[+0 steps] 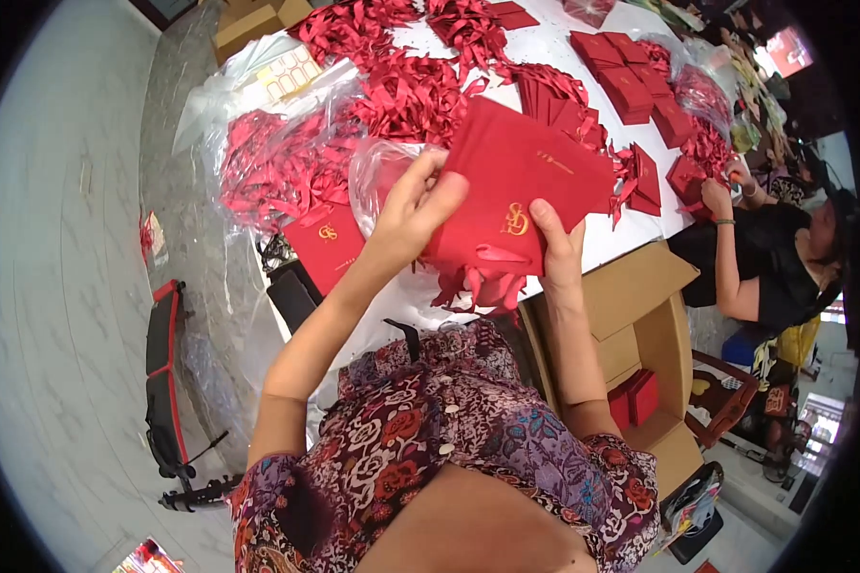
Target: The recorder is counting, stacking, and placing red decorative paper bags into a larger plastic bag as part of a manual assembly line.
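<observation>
Both my hands hold a flat stack of red gift bags (511,167) with gold print, tilted above the white table. My left hand (413,205) grips its left edge, thumb on the front. At the lower right edge is my right hand (559,239), its thumb pressed on the front and its other fingers mostly hidden behind. Red ribbon handles (483,286) hang from the stack's near edge. Beside my left forearm another red bag (330,244) lies at the table's near left corner.
Red ribbons (406,95) heap across the table (554,43), partly in clear plastic (287,158). Stacked red boxes (626,81) sit far right. An open cardboard box (640,286) with red items stands at my right. There a co-worker (774,248) handles red pieces.
</observation>
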Available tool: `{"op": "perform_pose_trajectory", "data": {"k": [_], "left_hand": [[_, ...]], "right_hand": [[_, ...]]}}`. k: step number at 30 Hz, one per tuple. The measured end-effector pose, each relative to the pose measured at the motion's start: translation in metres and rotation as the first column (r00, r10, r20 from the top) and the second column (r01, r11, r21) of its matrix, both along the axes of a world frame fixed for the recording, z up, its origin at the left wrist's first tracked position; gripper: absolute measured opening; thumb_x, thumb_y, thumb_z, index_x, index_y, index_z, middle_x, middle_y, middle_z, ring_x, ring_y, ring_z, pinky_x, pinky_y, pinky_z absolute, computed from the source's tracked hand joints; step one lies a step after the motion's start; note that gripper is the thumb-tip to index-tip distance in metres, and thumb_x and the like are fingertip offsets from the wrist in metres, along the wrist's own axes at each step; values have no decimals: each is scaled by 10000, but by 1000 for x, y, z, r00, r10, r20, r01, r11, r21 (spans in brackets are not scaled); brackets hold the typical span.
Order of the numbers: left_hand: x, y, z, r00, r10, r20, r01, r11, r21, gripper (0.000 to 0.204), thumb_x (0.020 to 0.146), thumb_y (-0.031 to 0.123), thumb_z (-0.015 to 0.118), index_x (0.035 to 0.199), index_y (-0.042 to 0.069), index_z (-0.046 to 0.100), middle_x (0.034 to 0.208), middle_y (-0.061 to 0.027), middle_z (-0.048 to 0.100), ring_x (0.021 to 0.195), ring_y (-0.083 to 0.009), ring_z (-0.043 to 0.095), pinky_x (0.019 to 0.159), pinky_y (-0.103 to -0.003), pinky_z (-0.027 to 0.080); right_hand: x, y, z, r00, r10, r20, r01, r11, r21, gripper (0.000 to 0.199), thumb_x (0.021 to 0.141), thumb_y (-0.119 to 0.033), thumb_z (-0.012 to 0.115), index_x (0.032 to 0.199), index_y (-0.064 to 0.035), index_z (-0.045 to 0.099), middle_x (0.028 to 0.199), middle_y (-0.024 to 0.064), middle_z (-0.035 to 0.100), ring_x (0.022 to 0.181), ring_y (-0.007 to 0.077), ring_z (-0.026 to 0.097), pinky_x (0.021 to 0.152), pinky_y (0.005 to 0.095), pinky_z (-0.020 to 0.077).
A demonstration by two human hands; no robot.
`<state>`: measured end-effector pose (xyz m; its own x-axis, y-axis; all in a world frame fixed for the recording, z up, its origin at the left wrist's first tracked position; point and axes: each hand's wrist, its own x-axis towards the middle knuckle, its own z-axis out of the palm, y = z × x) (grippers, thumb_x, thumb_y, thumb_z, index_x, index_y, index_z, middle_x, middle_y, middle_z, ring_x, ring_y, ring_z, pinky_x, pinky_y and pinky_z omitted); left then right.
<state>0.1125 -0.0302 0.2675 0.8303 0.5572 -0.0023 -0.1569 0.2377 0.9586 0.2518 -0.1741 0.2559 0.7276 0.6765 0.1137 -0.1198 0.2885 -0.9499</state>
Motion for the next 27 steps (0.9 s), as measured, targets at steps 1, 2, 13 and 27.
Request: {"op": "perform_pose_trajectory", "data": {"k": [1,2,13,27], "left_hand": [[-4,2,-6,999,13,46,-18,994,109,420,1010,332,434,1275,7,468,1259,-106,525,1161,-146,479,1012,-297,360],[-8,1,-12,999,20,43,-25,994,105,420,1010,332,434,1275,7,468,1259,-106,525,1161,-146,479,1012,-297,360],[-36,-51,-53,914,373,-158,-76,542,837,147,908,135,542,803,39,502,645,-178,532,627,-395,513,581,-469,380],[-39,-44,-40,926,-221,-306,340,841,421,155,925,143,556,839,17,585,698,-70,551,661,-175,536,642,-306,435]], "right_hand": [[2,0,-5,999,-25,-37,26,1000,13,552,847,-224,694,1275,28,453,1171,127,566,1050,201,563,912,322,461],[3,-1,-8,999,-19,-40,19,1000,9,552,847,-224,694,1275,28,453,1171,127,566,1050,201,563,912,322,461],[11,-14,-41,962,-54,-269,60,998,12,625,861,-253,677,1348,3,380,1233,126,523,1103,210,549,958,350,460],[28,-47,-51,850,-139,-508,128,990,-57,504,880,-330,653,1249,-23,500,1108,88,622,948,204,642,861,355,542]]}}
